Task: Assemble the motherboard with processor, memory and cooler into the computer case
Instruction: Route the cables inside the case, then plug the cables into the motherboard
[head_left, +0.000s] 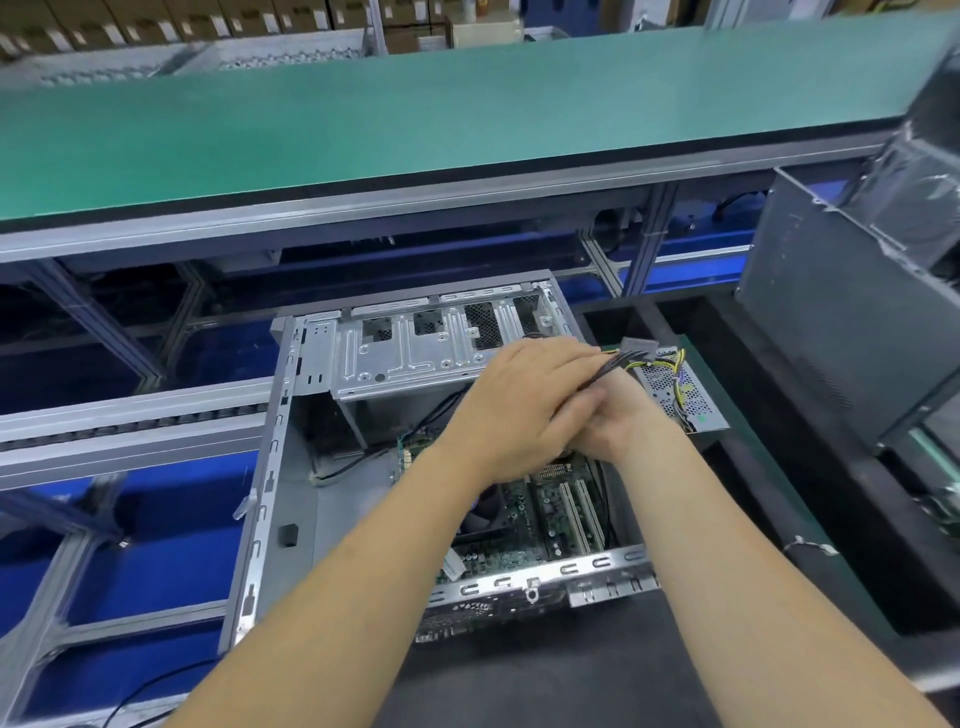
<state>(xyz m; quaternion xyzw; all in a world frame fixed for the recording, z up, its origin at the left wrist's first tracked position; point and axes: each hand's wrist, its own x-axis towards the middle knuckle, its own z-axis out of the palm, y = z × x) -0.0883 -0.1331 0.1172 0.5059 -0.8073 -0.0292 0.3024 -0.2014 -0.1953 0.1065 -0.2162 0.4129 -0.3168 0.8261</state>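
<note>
Two hands are meeting over the open computer case (291, 415), just right of the picture's centre. The left hand (524, 410) is lying on top, its fingers curling around a bundle of black cables (605, 371) that is running out toward two o'clock and ending in a grey connector (636, 344). The right hand (618, 423) is sitting partly beneath the left one, its fingers hidden, so I cannot tell whether it is gripping anything or lying loose.

The case is lying on its side, its silver drive cage (415, 348) toward twelve o'clock of the hands. The motherboard (519, 519) is sitting inside the case at six o'clock of the hands, with pale expansion slots (582, 512) showing near its right edge; both forearms are crossing over it. A perforated power supply (680, 389) with yellow and black wires is resting at three o'clock, at the case's far right corner.

A green conveyor belt (415, 104) is stretching across the top, and a second grey case (841, 312) is standing at two o'clock.
</note>
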